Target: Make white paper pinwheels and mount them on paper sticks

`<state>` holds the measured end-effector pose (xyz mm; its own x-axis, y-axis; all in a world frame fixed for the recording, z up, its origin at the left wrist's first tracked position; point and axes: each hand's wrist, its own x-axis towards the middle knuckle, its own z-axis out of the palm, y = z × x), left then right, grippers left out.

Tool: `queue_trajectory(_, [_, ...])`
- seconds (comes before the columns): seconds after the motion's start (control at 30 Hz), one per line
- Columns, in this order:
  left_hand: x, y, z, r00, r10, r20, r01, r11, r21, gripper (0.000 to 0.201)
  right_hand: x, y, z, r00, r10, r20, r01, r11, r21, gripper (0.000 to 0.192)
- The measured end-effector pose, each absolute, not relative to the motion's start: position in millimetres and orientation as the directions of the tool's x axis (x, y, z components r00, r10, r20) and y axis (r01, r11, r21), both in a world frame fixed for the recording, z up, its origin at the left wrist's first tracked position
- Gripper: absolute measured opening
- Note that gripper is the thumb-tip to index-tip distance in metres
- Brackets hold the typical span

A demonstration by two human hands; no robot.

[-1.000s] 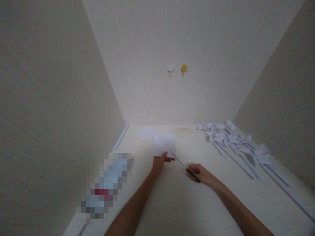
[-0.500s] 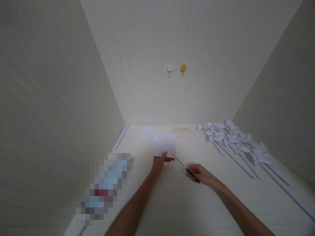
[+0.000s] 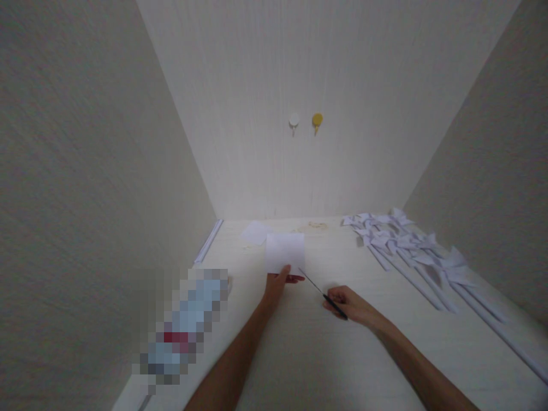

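The left hand (image 3: 276,283) pinches the near edge of a white square sheet of paper (image 3: 285,252), thumb on top, and holds it up over the pale wooden table (image 3: 308,354). The right hand (image 3: 349,303) is closed around the black handles of a pair of thin-bladed scissors (image 3: 323,294), whose blades point up and to the left, with the tip just beside the sheet's lower right corner and the left hand's fingers. The two hands are near each other but apart, with the sheet just beyond them. Further left lies a blurred blue, white and red object (image 3: 184,325). Further back, to the right, lies a row of white folded paper pinwheels on long paper sticks (image 3: 411,251). A small white scrap of paper (image 3: 256,232) rests behind the sheet. On the far wall hang a white round hook (image 3: 294,121) and a yellow round hook (image 3: 317,120).
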<state>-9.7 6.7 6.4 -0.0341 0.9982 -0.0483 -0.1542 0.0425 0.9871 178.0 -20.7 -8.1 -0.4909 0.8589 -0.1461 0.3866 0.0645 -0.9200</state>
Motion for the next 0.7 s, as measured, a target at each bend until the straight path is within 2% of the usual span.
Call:
queue_trajectory(0.37, [-8.5, 2.5, 6.4, 0.043, 0.993, -0.114, -0.107, 0.118, 0.987, 0.026, 177.8, -21.2, -7.5, -0.493, 0.862, -0.121, 0.364, 0.077, -0.928, 0.036])
queue_trajectory(0.7, [-6.6, 0.5, 12.2, 0.024, 0.989, -0.149, -0.115, 0.15, 0.982, 0.025, 178.3, -20.9, -8.6, -0.487, 0.865, -0.119, 0.364, 0.077, -0.928, 0.037])
